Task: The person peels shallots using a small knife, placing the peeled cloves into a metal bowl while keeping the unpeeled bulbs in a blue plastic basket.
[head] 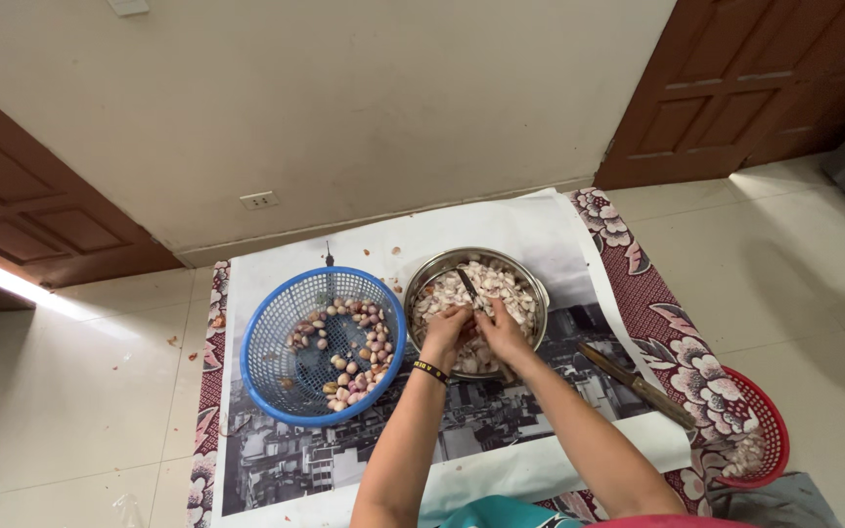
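Your left hand (445,330) and right hand (503,332) meet mid-frame over the steel bowl (532,277) of peelings; grip closed on something, what I cannot tell. Risk: a small knife (468,285) lies just beyond your fingers. Blue basket (268,332) left.

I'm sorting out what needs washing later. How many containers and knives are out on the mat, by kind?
Blue plastic baskets: 1
Red plastic baskets: 1
Metal pots: 1
Knives: 2, one lying on the mat, one over the pot by the left hand and right hand
Total: 5
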